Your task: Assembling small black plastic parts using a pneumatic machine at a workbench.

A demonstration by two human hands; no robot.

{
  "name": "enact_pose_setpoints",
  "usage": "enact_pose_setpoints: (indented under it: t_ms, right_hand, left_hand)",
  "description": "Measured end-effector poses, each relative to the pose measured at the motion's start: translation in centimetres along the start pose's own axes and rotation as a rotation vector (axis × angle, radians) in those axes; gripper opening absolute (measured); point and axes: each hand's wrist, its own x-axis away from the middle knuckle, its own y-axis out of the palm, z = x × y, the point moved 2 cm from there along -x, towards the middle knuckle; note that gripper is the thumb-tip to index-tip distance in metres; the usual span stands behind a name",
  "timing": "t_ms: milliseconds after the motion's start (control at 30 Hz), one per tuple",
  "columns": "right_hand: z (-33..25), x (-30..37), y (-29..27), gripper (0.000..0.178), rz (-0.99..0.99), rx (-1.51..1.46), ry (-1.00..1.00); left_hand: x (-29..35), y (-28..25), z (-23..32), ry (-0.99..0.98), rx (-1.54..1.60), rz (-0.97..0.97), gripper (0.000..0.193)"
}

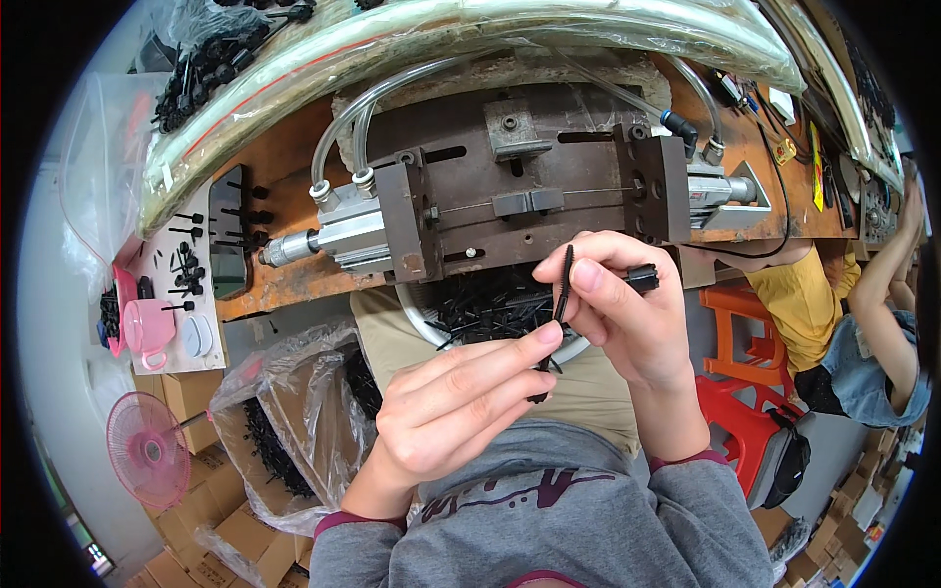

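My left hand (456, 407) is closed in a pinch in front of my body, its fingertips at the lower end of a thin black mascara brush (564, 281). A short black piece (538, 397) pokes out beneath these fingers; whether it belongs to the same wand is hidden. My right hand (627, 309) is closed too, its thumb and forefinger beside the brush. A black cylindrical cap (643, 277) sticks out between its fingers. Below both hands, a white-rimmed basin (420, 318) on my lap holds many loose black wands (490, 306).
A dark metal fixture (470, 220) with an air cylinder (355, 235) and clear hoses stands ahead. Wands lie at left near a pink cup (149, 325). A plastic-lined box (304, 421) and pink fan (147, 449) stand lower left. Red stools (745, 431) and another person (882, 333) are at right.
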Motion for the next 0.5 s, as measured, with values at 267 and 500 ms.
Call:
enact_pose_setpoints:
  t_ms: [267,500]
  right_hand:
    - [0.5,0.9,0.0,0.01,0.111,0.212,-0.178]
    - [0.4,1.2,0.6,0.012,0.269,0.399,-0.226]
  left_hand:
    - [-0.1,0.3,0.5,-0.023,-0.032,-0.026,0.032]
    - [-0.6,0.9,0.5,-0.015,-0.17,-0.001,0.026]
